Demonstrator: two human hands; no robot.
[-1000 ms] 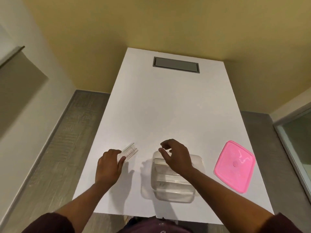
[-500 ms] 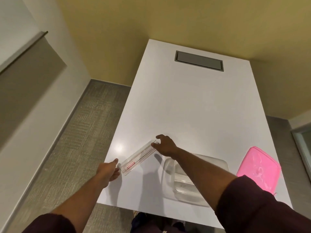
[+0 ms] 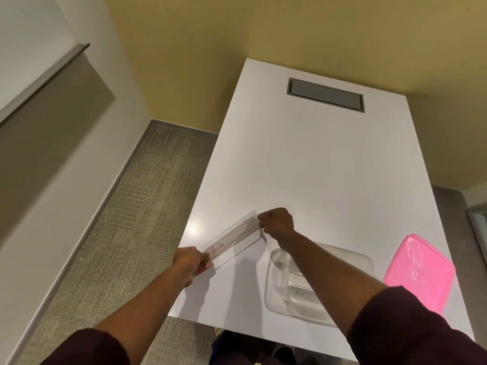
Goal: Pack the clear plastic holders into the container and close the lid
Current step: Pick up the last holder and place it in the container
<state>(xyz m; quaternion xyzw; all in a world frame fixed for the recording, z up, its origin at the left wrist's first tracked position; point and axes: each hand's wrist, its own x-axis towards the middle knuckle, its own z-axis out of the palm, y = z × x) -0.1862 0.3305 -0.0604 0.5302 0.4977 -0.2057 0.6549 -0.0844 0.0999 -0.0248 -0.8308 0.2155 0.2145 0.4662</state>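
A long clear plastic holder (image 3: 233,239) with a small red label lies slanted near the left edge of the white table (image 3: 303,164). My left hand (image 3: 191,260) grips its near end and my right hand (image 3: 278,222) pinches its far end. To the right stands the clear container (image 3: 276,283), open, with clear holders inside; my right forearm crosses over it and hides much of it. The pink lid (image 3: 419,272) lies flat on the table beyond the container, at the right edge.
A grey recessed panel (image 3: 325,97) is set into the table's far end. Carpeted floor (image 3: 137,219) runs along the left of the table, with a pale wall further left. The table's near edge is just below my arms.
My left hand has closed on the holder's near end and my right hand has tightened on the far end. The camera has shifted, so the table appears further right.
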